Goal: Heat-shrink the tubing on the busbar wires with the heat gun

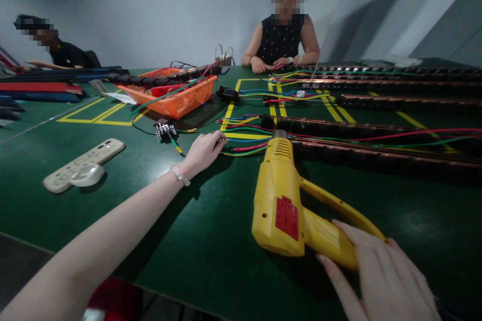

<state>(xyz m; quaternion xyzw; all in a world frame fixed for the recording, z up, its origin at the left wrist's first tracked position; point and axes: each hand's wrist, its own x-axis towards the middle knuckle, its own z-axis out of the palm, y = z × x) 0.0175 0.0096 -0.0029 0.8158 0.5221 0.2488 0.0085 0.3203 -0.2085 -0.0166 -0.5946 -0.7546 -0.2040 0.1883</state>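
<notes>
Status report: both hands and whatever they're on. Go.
Left hand stretched out, fingers pinching coloured wire ends. Right hand resting on yellow heat gun handle, fingers spread, not gripping. Gun lies flat, nozzle toward wires. Nothing between them.

My arms are bare, no sleeves; a thin beaded bracelet (179, 175) circles my left wrist, pale pink and white.

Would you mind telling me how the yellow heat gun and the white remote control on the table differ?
The yellow plastic heat gun is bulky, with a red vent and a handle under the right hand; the white flat remote control is slim, buttoned and untouched. The heat gun's nozzle points at coloured wires pinched by the left hand; the remote lies far left. Both rest on the green table.
</notes>
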